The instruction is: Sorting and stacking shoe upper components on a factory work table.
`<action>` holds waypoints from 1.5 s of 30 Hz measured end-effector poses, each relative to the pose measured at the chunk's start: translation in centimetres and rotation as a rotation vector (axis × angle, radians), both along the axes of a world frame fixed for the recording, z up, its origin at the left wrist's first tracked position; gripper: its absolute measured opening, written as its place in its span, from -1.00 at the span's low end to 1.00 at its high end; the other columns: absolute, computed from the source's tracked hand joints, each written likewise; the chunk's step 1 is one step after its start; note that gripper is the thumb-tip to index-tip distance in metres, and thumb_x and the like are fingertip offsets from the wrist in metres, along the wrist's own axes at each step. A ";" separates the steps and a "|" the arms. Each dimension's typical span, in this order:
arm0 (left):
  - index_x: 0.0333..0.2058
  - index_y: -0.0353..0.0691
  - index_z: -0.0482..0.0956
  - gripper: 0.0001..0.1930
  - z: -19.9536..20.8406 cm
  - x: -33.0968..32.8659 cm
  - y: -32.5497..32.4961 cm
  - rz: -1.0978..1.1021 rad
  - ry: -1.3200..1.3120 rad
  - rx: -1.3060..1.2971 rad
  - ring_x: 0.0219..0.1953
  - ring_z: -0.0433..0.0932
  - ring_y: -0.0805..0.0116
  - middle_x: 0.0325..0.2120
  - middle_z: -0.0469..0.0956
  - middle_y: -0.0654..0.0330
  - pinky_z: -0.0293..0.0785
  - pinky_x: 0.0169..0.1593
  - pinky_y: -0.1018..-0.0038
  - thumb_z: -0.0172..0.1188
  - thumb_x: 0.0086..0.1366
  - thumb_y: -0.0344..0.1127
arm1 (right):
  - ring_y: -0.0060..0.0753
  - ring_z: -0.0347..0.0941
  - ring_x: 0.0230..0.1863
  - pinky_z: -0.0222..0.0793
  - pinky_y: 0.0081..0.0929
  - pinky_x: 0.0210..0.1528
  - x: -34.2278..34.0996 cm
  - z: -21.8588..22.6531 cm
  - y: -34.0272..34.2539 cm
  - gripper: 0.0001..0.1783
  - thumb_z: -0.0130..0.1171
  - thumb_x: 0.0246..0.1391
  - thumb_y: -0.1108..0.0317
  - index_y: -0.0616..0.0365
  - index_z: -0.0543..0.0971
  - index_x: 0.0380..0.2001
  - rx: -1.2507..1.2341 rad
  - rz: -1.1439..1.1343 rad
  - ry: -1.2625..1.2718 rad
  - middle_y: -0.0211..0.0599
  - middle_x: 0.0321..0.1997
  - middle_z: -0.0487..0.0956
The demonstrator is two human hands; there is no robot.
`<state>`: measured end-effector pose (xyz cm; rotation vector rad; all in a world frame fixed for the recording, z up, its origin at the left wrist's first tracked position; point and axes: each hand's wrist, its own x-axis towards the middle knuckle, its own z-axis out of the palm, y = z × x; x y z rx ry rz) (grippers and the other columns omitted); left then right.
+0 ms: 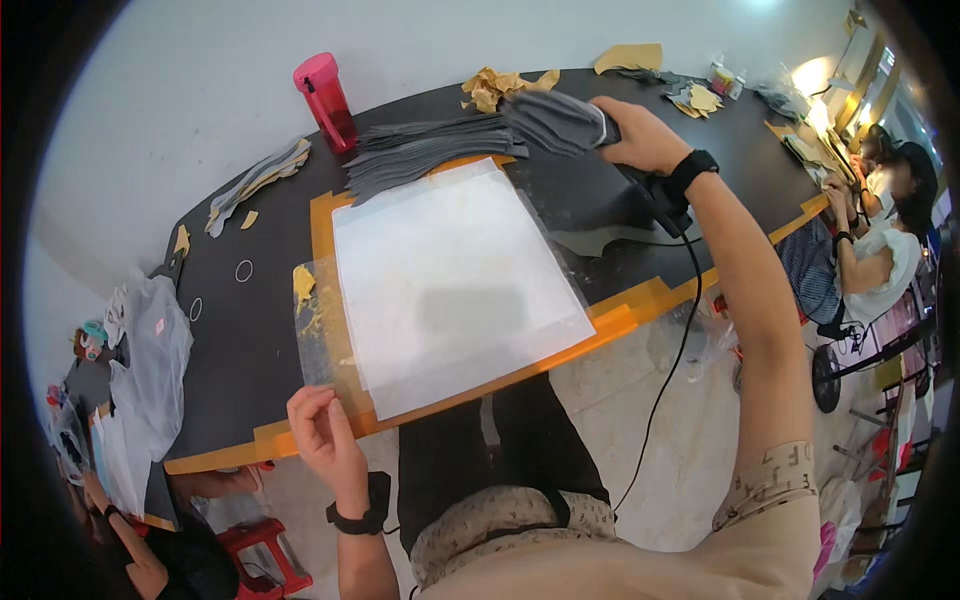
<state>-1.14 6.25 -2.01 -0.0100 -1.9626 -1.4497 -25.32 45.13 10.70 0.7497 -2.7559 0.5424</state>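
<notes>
My right hand (645, 138) is closed on a bundle of dark grey cut pieces (553, 122), held over the far right part of the black table. A thin white band runs round the bundle beside my fingers. My left hand (322, 432) is at the table's near edge, palm partly up, with fingers loosely curled and nothing seen in it. Its fingertips are close to a clear plastic sheet (312, 345) smeared with yellow glue. Between my hands lies a large white paper sheet (450, 270). Just beyond it, a long row of overlapping dark grey strips (425, 150) is laid out.
A pink bottle (328, 100) stands behind the strips, near crumpled tan paper (495, 88). On the left lie stacked grey pieces (260, 180), white rings (244, 271) and a plastic bag (150, 360). A black cable (672, 370) hangs from my right wrist. Other people sit at right and lower left.
</notes>
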 end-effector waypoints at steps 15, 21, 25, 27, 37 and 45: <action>0.11 -0.22 0.10 -0.31 3.7 -1.9 6.5 -0.751 0.019 0.934 0.07 0.28 0.29 0.03 0.27 0.18 0.20 0.12 0.32 0.16 0.12 -0.02 | 0.07 0.38 -0.26 0.31 -0.27 -0.19 16.1 0.0 -23.4 -0.38 0.21 -0.29 0.27 0.30 0.33 -0.09 0.006 0.412 -0.078 0.05 -0.33 0.43; 0.02 -0.21 0.26 -0.54 4.5 -0.2 3.1 -0.584 -0.060 1.176 0.01 0.34 0.31 -0.06 0.37 0.17 0.23 0.08 0.32 -0.16 0.29 0.00 | -0.03 0.41 -0.20 0.36 -0.38 -0.20 17.9 0.0 -24.4 -0.35 0.20 -0.21 0.27 0.31 0.29 -0.01 -0.007 0.577 -0.273 0.06 -0.23 0.44; 0.04 -0.24 0.23 -0.50 4.3 0.7 2.1 -0.728 -0.058 1.255 0.06 0.29 0.27 0.00 0.32 0.13 0.17 0.13 0.28 -0.17 0.28 0.02 | -0.15 0.47 -0.28 0.39 -0.45 -0.32 17.3 0.6 -25.0 -0.55 0.16 -0.14 0.40 0.18 0.39 -0.09 -0.104 0.585 -0.264 -0.05 -0.24 0.50; 0.06 -0.25 0.19 -0.46 4.5 1.0 2.2 -0.756 -0.122 1.236 0.11 0.23 0.24 0.04 0.26 0.12 0.11 0.17 0.26 -0.16 0.27 0.03 | -0.27 0.48 -0.41 0.38 -0.52 -0.43 17.1 0.1 -25.2 -0.71 0.17 -0.15 0.47 0.15 0.50 -0.25 -0.178 0.576 -0.143 -0.18 -0.39 0.52; -0.05 -0.30 0.24 -0.48 3.5 1.9 2.5 -0.924 -0.262 1.116 -0.23 0.43 0.25 -0.28 0.39 0.08 0.39 -0.13 0.43 0.14 -0.01 -0.29 | -0.43 0.39 -0.51 0.33 -0.59 -0.48 16.3 -1.4 -24.7 -0.86 0.20 -0.23 0.54 0.19 0.56 -0.47 -0.451 0.852 -0.176 -0.33 -0.49 0.45; -0.17 -0.36 0.35 -0.63 4.2 3.1 2.4 -0.804 -0.407 1.081 -0.28 0.46 0.24 -0.37 0.47 0.06 0.40 -0.15 0.40 0.09 0.03 -0.34 | -0.29 0.32 -0.24 0.28 -0.49 -0.20 17.5 -3.3 -24.5 -0.94 0.02 -0.06 0.43 0.12 0.37 -0.47 -0.248 0.756 0.067 -0.32 -0.35 0.36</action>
